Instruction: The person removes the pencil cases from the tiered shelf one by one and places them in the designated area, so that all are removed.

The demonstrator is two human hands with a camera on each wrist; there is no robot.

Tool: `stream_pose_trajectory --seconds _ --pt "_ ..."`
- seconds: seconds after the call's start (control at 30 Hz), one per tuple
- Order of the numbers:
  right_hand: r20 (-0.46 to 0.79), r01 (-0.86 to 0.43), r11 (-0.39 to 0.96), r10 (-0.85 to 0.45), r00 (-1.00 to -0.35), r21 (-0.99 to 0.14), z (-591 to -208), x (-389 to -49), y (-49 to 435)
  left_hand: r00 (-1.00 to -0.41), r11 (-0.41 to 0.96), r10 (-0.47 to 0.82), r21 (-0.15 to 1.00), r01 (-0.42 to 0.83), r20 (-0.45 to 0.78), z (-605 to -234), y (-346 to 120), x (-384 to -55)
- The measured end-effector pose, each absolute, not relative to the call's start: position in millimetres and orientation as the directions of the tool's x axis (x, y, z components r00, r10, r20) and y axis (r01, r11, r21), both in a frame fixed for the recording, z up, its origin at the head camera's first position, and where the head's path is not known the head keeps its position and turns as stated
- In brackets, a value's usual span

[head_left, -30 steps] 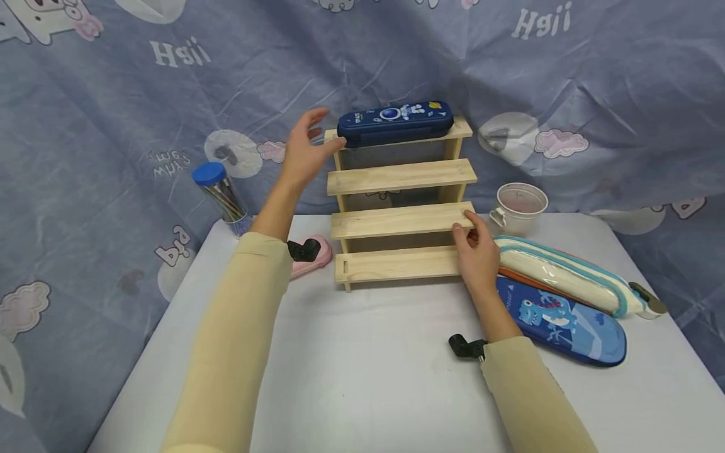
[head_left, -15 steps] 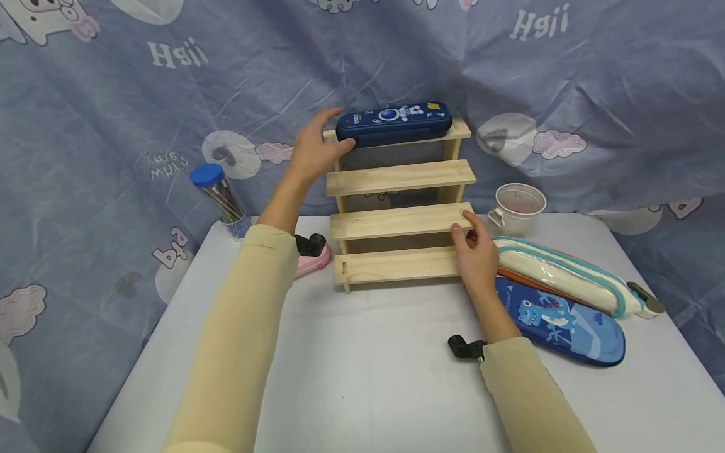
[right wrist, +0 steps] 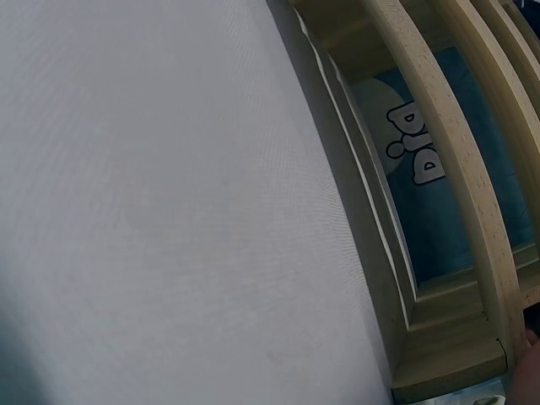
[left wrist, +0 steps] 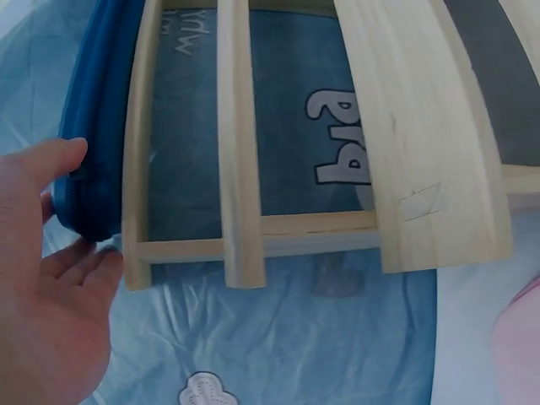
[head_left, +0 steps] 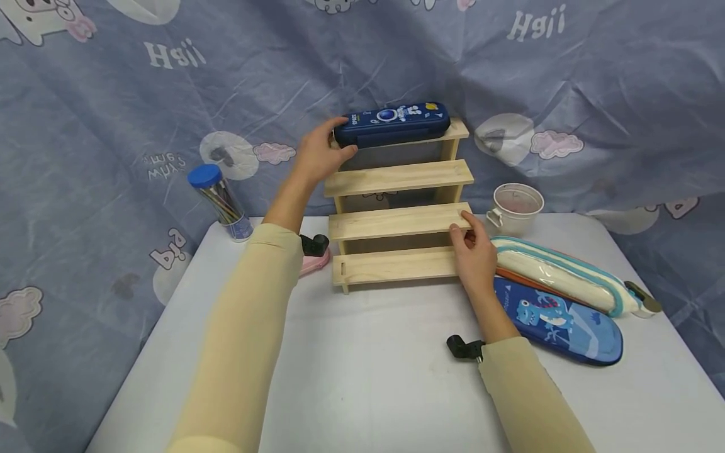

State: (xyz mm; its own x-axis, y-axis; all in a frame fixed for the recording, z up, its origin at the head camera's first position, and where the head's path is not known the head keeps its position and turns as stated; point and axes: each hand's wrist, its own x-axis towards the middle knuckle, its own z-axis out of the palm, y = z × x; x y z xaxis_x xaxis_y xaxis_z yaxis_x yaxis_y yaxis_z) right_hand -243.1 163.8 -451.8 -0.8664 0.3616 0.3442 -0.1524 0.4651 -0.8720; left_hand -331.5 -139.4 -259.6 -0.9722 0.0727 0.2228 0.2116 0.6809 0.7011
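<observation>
A dark blue pencil case [head_left: 391, 129] with a space print lies along the top board of a stepped wooden rack [head_left: 396, 221]. My left hand [head_left: 318, 156] grips its left end. In the left wrist view the thumb of that hand [left wrist: 42, 304] lies on the case's front side, and the other fingers reach round its end. My right hand [head_left: 477, 259] pinches the right end of the rack's second board from the bottom, thumb in front and fingertip on top. Only a sliver of that hand [right wrist: 525, 371] shows in the right wrist view.
Right of the rack stand a white pot [head_left: 517, 207], a cream pencil case with teal trim [head_left: 561, 274] and a blue dinosaur case [head_left: 561, 324]. A blue-lidded jar of sticks [head_left: 222, 201] stands at the left. A pink case [head_left: 314, 263] is partly hidden behind my left wrist camera.
My left hand has moved right and closed from beside the dark blue pencil case onto its left end. The right hand keeps its grip on the rack's board.
</observation>
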Motion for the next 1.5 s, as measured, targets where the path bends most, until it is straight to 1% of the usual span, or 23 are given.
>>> stream_pose_trajectory --seconds 0.17,0.4,0.53,0.7,0.87,1.03,1.27,1.33,1.5 --pt "0.358 -0.162 0.467 0.369 -0.858 -0.87 -451.7 -244.6 164.6 -0.957 0.599 0.056 0.757 0.261 0.286 -264.5 -137.5 -332.3" --pt "0.357 -0.157 0.472 0.369 -0.858 -0.867 -454.0 -245.4 164.4 -0.915 0.596 0.026 0.729 0.336 0.402 -273.7 -138.3 -331.4" --pt "0.363 -0.162 0.472 0.373 -0.854 -0.867 -454.7 -245.4 164.1 -0.903 0.558 0.009 0.747 0.361 0.429 -278.8 -138.1 -331.2" --pt "0.366 -0.166 0.473 0.372 -0.853 -0.865 -453.7 -244.7 163.5 -0.888 0.47 -0.014 0.787 0.4 0.46 -283.5 -137.1 -329.8" --pt "0.365 -0.163 0.477 0.37 -0.855 -0.864 -453.4 -244.4 163.2 -0.862 0.424 -0.039 0.79 0.443 0.505 -288.4 -137.4 -328.0" --pt "0.365 -0.16 0.479 0.371 -0.854 -0.863 -453.2 -244.7 163.2 -0.85 0.429 -0.051 0.78 0.455 0.524 -289.7 -140.3 -326.5" --pt "0.364 -0.158 0.481 0.371 -0.854 -0.862 -453.0 -244.9 162.7 -0.86 0.487 -0.019 0.756 0.438 0.51 -288.5 -142.9 -324.3" --pt "0.365 -0.159 0.482 0.371 -0.854 -0.861 -453.2 -244.7 162.9 -0.857 0.478 -0.012 0.756 0.447 0.515 -290.1 -143.2 -323.1" --pt "0.362 -0.153 0.486 0.373 -0.854 -0.861 -453.2 -244.1 164.2 -0.845 0.403 -0.033 0.781 0.477 0.534 -296.1 -142.9 -321.1"
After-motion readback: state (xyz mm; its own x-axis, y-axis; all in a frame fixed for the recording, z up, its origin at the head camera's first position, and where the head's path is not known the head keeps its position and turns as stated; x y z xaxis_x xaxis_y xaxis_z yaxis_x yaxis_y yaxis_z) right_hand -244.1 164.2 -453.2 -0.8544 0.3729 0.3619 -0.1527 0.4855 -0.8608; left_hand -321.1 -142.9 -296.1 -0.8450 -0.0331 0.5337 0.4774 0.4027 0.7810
